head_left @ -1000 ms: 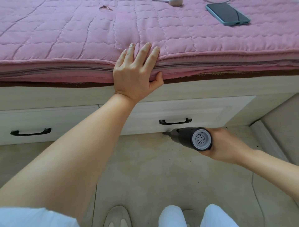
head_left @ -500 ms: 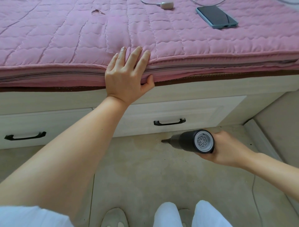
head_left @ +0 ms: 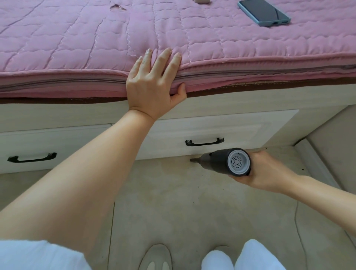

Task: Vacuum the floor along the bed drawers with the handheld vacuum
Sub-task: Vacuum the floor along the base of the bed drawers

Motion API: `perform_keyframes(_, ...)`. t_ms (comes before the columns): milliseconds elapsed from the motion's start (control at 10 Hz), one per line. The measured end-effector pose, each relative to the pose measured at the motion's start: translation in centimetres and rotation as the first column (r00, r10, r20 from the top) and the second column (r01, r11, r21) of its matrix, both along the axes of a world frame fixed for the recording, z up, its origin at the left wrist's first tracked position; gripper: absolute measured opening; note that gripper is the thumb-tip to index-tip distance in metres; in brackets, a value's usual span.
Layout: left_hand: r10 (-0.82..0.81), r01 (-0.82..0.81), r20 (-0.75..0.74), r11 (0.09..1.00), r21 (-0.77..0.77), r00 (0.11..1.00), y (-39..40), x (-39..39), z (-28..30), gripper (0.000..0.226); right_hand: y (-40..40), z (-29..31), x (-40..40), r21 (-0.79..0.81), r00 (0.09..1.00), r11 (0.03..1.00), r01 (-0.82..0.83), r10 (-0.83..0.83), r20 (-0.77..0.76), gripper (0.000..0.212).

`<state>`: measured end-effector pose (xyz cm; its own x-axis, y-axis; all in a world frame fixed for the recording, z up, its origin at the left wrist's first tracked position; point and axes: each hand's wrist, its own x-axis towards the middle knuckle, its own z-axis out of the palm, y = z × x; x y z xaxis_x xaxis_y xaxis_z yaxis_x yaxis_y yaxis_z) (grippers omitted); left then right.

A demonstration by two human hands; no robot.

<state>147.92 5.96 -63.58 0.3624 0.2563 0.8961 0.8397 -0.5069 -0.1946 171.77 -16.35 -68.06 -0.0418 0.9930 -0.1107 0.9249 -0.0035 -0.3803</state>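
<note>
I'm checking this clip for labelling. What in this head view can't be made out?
- Right hand's fingers: hidden behind the handheld vacuum, so the grip is only partly seen.
- Nozzle tip: too small to tell whether it touches the floor.
- Small pale object on the pink quilt: cut off by the top edge.
- Shoes: cut off by the bottom edge.
</note>
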Motion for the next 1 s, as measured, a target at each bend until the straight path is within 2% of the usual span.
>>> perform_keyframes(200, -0.002, 0.002, -0.001, 1.000, -0.011, 1.000, -0.1, 0.2, 0.1, 0.052, -1.4, 0.7, 0.4, 0.019, 1.000, 0.999, -0.028, 0.028, 0.006, 0.030)
perform_keyframes(300, 0.000, 0.001, 0.008, 1.000, -0.011, 1.000, -0.1, 0.1, 0.2, 0.052, -1.6, 0.8, 0.4, 0.024, 0.999, 0.999, -0.040, 0.039, 0.022, 0.036)
perform_keyframes(500, -0.009, 0.009, 0.009, 1.000, -0.010, 1.000, -0.1, 0.1, 0.2, 0.052, -0.7, 1.0, -0.8, 0.002, 1.000, 1.000, 0.013, -0.013, 0.025, 0.030)
perform_keyframes(700, -0.012, 0.012, 0.008, 1.000, -0.013, 1.000, 0.0, 0.2, 0.1, 0.052, 0.8, 0.3, -1.4, -0.005, 1.000, 1.000, 0.022, -0.022, 0.014, 0.035)
perform_keyframes(1000, -0.008, 0.008, 0.013, 1.000, -0.002, 1.000, 0.1, 0.2, 0.0, 0.052, 0.6, 0.7, -1.0, -0.033, 0.998, 0.999, 0.006, -0.008, -0.067, 0.028)
